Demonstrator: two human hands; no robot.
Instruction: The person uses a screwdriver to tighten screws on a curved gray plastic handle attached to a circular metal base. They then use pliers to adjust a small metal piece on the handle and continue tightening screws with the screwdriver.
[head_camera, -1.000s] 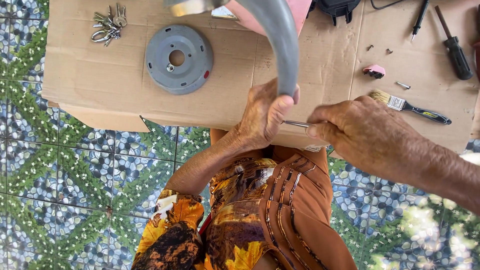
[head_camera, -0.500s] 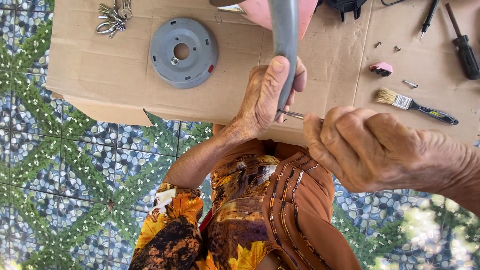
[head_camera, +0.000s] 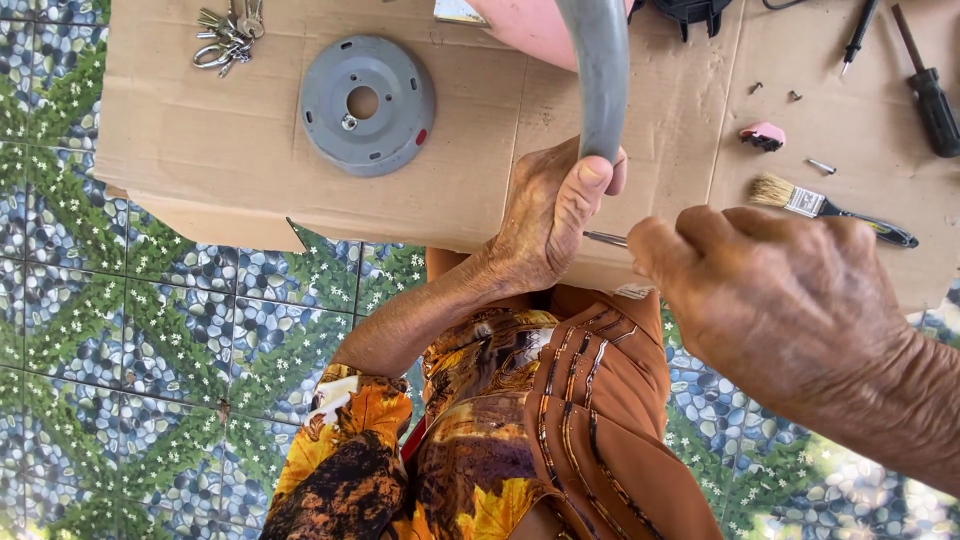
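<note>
Head view: grey curved pipe (head_camera: 604, 80) gripped at lower end by left hand (head_camera: 548, 225), fingers wrapped, thumb pressed on top, apparently for steadying. Thin metal shaft (head_camera: 606, 238) pinched in closed right hand (head_camera: 775, 290), tip aimed at pipe end. Round grey disc (head_camera: 367, 104), paintbrush (head_camera: 830, 208) and keys (head_camera: 228, 35) laid on cardboard sheet (head_camera: 230, 170), within reach.

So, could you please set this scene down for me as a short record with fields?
Surface: flattened cardboard on a patterned tile floor
Left hand: grips the lower end of a curved grey tube
Right hand: holds a thin metal tool, tip at the left hand
Loose parts: grey round disc, bunch of keys, small screws
Tools lying by: paintbrush, screwdriver
</note>
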